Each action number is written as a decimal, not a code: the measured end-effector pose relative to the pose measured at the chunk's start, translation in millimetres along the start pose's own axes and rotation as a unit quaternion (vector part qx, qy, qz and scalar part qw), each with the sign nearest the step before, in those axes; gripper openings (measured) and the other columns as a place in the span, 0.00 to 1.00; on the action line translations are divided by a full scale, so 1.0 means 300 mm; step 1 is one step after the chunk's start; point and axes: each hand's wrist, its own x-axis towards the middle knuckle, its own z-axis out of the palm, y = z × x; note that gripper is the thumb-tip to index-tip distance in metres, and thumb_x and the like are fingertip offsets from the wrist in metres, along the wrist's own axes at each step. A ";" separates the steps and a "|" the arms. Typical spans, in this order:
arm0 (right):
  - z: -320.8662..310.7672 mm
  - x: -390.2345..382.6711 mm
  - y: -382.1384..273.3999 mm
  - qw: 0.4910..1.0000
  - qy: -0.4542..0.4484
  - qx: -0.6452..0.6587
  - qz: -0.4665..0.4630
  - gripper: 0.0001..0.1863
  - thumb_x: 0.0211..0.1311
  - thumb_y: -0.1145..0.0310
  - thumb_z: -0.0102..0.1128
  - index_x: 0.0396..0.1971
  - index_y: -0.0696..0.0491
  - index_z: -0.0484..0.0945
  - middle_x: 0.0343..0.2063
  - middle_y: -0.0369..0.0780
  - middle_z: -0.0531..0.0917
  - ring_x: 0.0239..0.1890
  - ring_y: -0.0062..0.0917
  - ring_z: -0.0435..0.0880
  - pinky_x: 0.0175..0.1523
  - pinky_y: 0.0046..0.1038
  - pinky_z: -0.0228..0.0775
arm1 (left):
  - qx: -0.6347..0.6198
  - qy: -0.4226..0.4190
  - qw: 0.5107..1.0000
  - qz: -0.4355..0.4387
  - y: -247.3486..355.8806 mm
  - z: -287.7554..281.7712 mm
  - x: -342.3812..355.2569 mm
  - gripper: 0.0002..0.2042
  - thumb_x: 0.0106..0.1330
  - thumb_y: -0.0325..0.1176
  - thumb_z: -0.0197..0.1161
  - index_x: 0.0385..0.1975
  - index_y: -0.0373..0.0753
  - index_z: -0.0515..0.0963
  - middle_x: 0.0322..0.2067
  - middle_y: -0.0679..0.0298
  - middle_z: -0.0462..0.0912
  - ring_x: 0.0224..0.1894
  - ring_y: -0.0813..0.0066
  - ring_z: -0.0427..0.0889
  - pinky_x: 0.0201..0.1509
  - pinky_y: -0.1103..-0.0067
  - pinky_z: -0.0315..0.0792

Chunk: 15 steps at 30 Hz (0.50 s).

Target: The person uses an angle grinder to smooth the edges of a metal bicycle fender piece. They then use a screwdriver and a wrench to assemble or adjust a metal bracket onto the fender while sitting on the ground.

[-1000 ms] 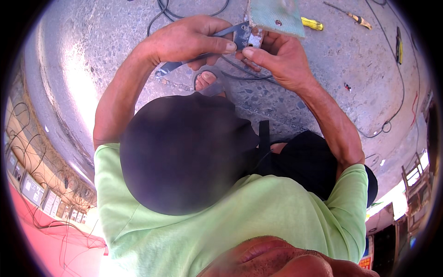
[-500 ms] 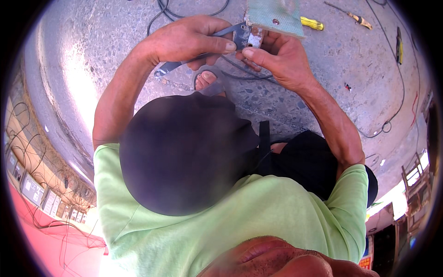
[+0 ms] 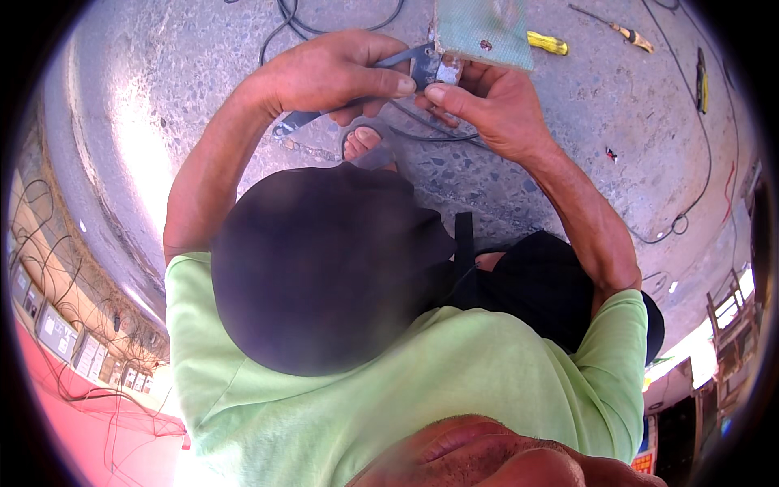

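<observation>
Near the top of the view, my left hand (image 3: 329, 75) pinches a dark grey flat strip (image 3: 296, 123) between thumb and fingers. One end of the strip sticks out below the hand; a wider dark grey plate (image 3: 422, 66) with small holes shows at the thumb tip. My right hand (image 3: 507, 109) is closed on a worn, whitish and rusty metal piece (image 3: 448, 71), its thumb at the lower edge where that piece meets the plate. Above the right fingers, a pale green woven-textured panel (image 3: 483, 31) with a small hole covers part of them.
On the rough concrete floor (image 3: 584, 105) lie a tool with a yellow handle (image 3: 548, 42), a thin tool with a wooden handle (image 3: 637, 39) and a black-and-yellow tool (image 3: 702, 85). Dark cable (image 3: 286, 24) loops behind my left hand. My sandalled foot (image 3: 362, 142) is just below the hands.
My left hand has dipped very slightly, and the pale green panel has shifted a little to the left. Both hands keep the same hold.
</observation>
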 end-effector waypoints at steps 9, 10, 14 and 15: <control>-0.003 0.000 -0.005 1.000 -0.004 -0.011 -0.002 0.13 0.61 0.62 0.70 0.40 0.55 0.85 0.32 0.33 0.89 0.37 0.16 0.83 0.46 0.25 0.76 | 0.016 -0.007 1.000 0.008 0.000 -0.005 -0.001 0.13 0.73 0.42 0.62 0.37 0.37 0.80 0.19 0.69 0.76 0.16 0.84 0.74 0.19 0.84 0.67; -0.003 -0.001 -0.008 1.000 -0.005 -0.011 0.002 0.13 0.61 0.62 0.70 0.41 0.55 0.85 0.32 0.33 0.89 0.37 0.16 0.83 0.46 0.25 0.76 | 0.020 -0.011 1.000 0.009 -0.002 -0.007 0.000 0.12 0.75 0.42 0.62 0.38 0.38 0.80 0.20 0.70 0.76 0.16 0.84 0.74 0.19 0.85 0.67; -0.003 0.000 -0.007 1.000 -0.005 0.004 -0.003 0.14 0.61 0.63 0.70 0.42 0.55 0.85 0.33 0.34 0.89 0.37 0.16 0.83 0.46 0.25 0.76 | 0.011 -0.017 1.000 0.000 0.013 -0.010 -0.003 0.12 0.74 0.41 0.62 0.37 0.38 0.80 0.20 0.70 0.76 0.16 0.84 0.74 0.19 0.85 0.67; -0.003 0.000 -0.009 1.000 -0.005 0.002 0.000 0.14 0.61 0.64 0.70 0.42 0.56 0.85 0.33 0.34 0.89 0.37 0.16 0.83 0.46 0.25 0.76 | 0.010 -0.019 1.000 -0.001 0.014 -0.011 -0.003 0.12 0.74 0.41 0.62 0.37 0.38 0.80 0.19 0.70 0.76 0.16 0.84 0.74 0.19 0.85 0.67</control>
